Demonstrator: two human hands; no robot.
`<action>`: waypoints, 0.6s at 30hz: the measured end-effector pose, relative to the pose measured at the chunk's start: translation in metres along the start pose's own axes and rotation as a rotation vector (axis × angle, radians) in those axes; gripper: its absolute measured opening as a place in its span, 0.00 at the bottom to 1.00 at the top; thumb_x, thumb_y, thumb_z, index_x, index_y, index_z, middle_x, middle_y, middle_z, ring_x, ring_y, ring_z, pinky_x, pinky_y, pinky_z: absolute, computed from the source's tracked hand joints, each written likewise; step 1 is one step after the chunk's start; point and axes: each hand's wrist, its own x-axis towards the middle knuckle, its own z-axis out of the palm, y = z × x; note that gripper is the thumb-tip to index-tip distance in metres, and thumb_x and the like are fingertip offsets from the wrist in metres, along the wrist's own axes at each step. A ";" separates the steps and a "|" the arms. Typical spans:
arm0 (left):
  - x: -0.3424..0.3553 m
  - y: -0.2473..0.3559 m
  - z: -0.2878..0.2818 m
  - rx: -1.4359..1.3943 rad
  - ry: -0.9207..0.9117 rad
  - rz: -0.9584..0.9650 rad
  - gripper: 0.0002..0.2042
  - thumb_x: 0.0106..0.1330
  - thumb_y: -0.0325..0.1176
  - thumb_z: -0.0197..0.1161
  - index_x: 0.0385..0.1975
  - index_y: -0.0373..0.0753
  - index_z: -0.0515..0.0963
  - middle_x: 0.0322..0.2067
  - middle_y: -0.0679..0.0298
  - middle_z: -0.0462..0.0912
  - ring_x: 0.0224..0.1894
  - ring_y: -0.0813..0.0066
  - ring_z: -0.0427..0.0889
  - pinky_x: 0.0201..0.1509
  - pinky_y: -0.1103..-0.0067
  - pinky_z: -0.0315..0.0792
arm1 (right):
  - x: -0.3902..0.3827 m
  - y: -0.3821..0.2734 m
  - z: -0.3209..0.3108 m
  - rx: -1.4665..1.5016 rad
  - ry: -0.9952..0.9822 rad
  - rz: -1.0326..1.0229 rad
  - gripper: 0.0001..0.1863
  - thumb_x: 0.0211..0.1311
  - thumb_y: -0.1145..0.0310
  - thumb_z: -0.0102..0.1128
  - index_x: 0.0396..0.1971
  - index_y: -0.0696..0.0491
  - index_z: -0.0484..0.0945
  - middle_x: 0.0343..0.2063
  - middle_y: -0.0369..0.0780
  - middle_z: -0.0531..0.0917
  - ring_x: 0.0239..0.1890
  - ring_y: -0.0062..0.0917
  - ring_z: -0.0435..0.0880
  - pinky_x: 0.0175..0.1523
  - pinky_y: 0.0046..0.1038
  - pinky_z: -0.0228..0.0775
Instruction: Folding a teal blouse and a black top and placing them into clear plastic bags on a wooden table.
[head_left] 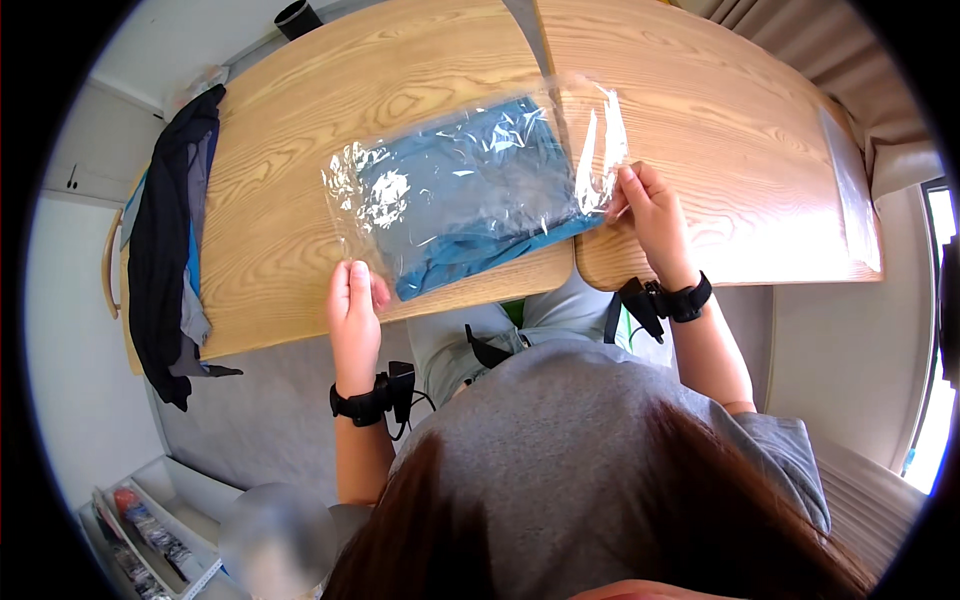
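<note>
In the head view, two hands hold one clear plastic bag between them, set well apart. The left hand pinches its lower left corner between thumb and fingers; the right hand grips its right edge the same way. Inside is one flat, folded blue-and-grey cloth piece, soft and creased along its near edge. The bag is thin, glossy and rectangular, spanning the seam between two wooden tabletops, the left one and the right one, both smooth with wavy grain. Whether it touches the wood cannot be told. White glare hides patches of the contents. Two black wristbands circle the wrists. A heap of dark clothes drapes over the left table end, a clear sheet lies at the right end, and one black bin stands beyond.
</note>
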 end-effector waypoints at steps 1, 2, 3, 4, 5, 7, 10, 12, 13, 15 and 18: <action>0.000 0.002 0.002 0.002 -0.004 -0.002 0.14 0.72 0.38 0.44 0.24 0.38 0.66 0.18 0.70 0.68 0.22 0.85 0.65 0.29 0.85 0.61 | 0.000 -0.001 0.001 -0.057 0.035 0.010 0.14 0.68 0.65 0.48 0.23 0.56 0.71 0.19 0.33 0.74 0.21 0.12 0.71 0.27 0.15 0.63; -0.001 0.003 0.004 0.024 0.037 -0.029 0.14 0.72 0.38 0.44 0.23 0.38 0.66 0.16 0.70 0.66 0.20 0.85 0.63 0.27 0.85 0.59 | 0.000 -0.002 0.001 -0.045 0.013 0.003 0.14 0.68 0.65 0.48 0.23 0.56 0.71 0.19 0.33 0.74 0.21 0.12 0.71 0.27 0.15 0.63; -0.002 0.004 0.006 0.051 0.070 -0.041 0.15 0.72 0.38 0.44 0.23 0.39 0.65 0.15 0.71 0.65 0.19 0.86 0.61 0.24 0.85 0.58 | -0.001 -0.002 0.001 -0.107 0.076 -0.006 0.15 0.67 0.65 0.49 0.22 0.57 0.72 0.16 0.33 0.74 0.19 0.14 0.72 0.26 0.16 0.64; -0.003 0.005 0.007 0.047 0.080 -0.059 0.15 0.72 0.38 0.44 0.23 0.39 0.65 0.15 0.71 0.65 0.19 0.86 0.61 0.24 0.85 0.58 | -0.001 -0.002 0.002 -0.166 0.135 -0.037 0.16 0.67 0.65 0.49 0.22 0.59 0.73 0.12 0.34 0.73 0.17 0.16 0.73 0.25 0.17 0.64; -0.004 0.005 0.008 0.110 0.113 -0.070 0.15 0.71 0.38 0.45 0.22 0.39 0.65 0.14 0.71 0.64 0.17 0.86 0.61 0.23 0.85 0.58 | -0.003 -0.002 0.003 -0.169 0.135 -0.015 0.16 0.67 0.65 0.49 0.22 0.59 0.73 0.12 0.34 0.73 0.17 0.16 0.73 0.25 0.17 0.64; -0.004 0.003 0.010 0.175 0.145 -0.086 0.15 0.71 0.37 0.45 0.21 0.39 0.65 0.14 0.72 0.64 0.16 0.87 0.61 0.22 0.85 0.57 | -0.005 -0.002 0.004 -0.328 0.156 0.041 0.16 0.65 0.65 0.51 0.21 0.60 0.73 0.10 0.34 0.72 0.15 0.16 0.72 0.24 0.18 0.64; 0.000 -0.003 0.011 0.129 0.143 -0.193 0.15 0.70 0.37 0.47 0.19 0.40 0.64 0.13 0.72 0.63 0.15 0.87 0.62 0.19 0.85 0.57 | -0.006 -0.005 0.004 -0.370 0.119 0.093 0.12 0.63 0.66 0.53 0.27 0.61 0.74 0.14 0.37 0.75 0.19 0.16 0.74 0.26 0.18 0.65; 0.002 -0.006 0.008 0.095 0.113 -0.224 0.15 0.70 0.37 0.47 0.18 0.42 0.62 0.13 0.73 0.61 0.15 0.87 0.60 0.18 0.86 0.55 | -0.009 -0.009 0.009 -0.283 0.206 -0.010 0.10 0.62 0.68 0.53 0.31 0.61 0.73 0.19 0.38 0.77 0.23 0.18 0.76 0.29 0.20 0.67; 0.002 -0.007 0.007 0.080 0.106 -0.202 0.15 0.70 0.37 0.47 0.18 0.42 0.62 0.13 0.73 0.61 0.15 0.87 0.60 0.18 0.86 0.55 | -0.010 -0.013 0.012 -0.201 0.324 -0.068 0.10 0.62 0.69 0.54 0.35 0.61 0.72 0.24 0.40 0.78 0.28 0.20 0.78 0.33 0.21 0.68; 0.001 -0.010 0.004 0.050 0.089 -0.225 0.15 0.69 0.37 0.48 0.18 0.43 0.63 0.12 0.73 0.61 0.14 0.87 0.61 0.17 0.86 0.56 | -0.022 -0.020 0.024 -0.584 0.472 -0.476 0.16 0.55 0.76 0.57 0.45 0.58 0.70 0.40 0.43 0.77 0.44 0.33 0.75 0.49 0.31 0.65; 0.002 -0.014 0.003 0.066 0.097 -0.256 0.16 0.69 0.37 0.48 0.17 0.43 0.63 0.12 0.73 0.62 0.13 0.86 0.62 0.16 0.87 0.56 | -0.038 -0.028 0.059 -0.731 -0.152 -0.774 0.23 0.50 0.74 0.61 0.49 0.54 0.71 0.50 0.45 0.73 0.54 0.38 0.71 0.57 0.39 0.61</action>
